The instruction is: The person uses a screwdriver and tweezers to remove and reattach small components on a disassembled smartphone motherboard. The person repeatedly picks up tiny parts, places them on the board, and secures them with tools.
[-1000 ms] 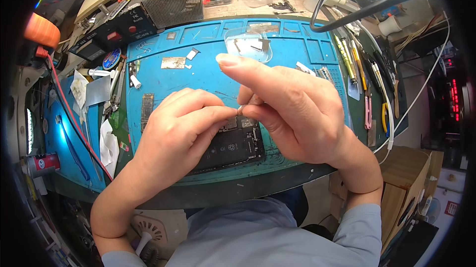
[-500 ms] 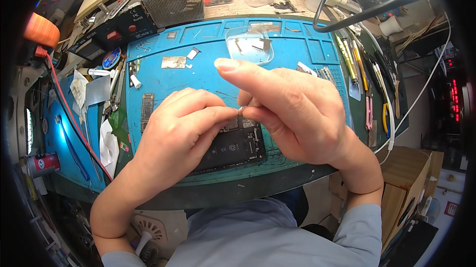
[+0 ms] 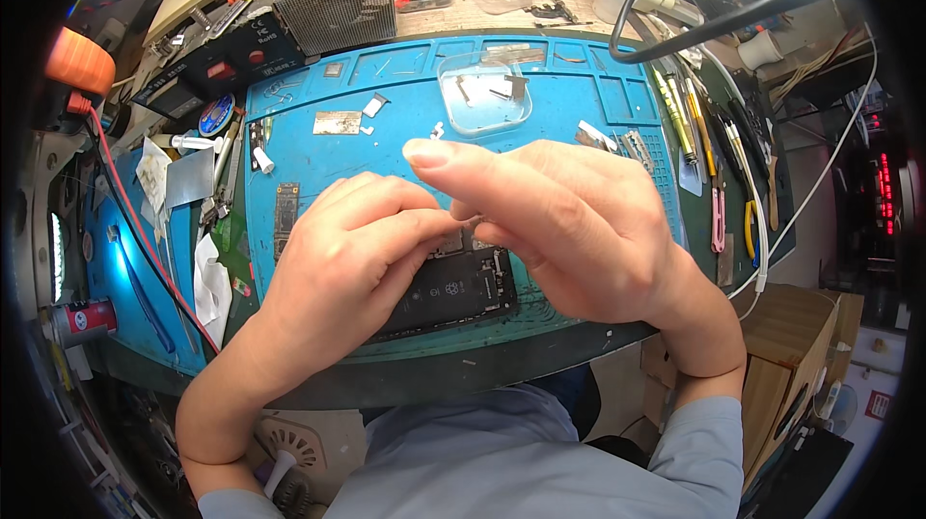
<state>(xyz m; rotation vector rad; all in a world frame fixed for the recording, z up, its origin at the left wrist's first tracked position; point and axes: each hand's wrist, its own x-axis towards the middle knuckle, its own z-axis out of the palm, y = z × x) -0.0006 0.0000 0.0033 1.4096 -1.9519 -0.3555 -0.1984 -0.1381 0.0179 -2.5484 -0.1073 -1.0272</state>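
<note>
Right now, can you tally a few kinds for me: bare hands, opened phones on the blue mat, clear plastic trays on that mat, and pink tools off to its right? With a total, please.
Left hand plus right hand: 2
Opened phone: 1
Clear plastic tray: 1
Pink tool: 1
Total: 5

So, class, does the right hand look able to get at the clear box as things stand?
Probably yes: the clear box sits just beyond the right hand, and the way across the blue mat looks free of anything tall.
</note>
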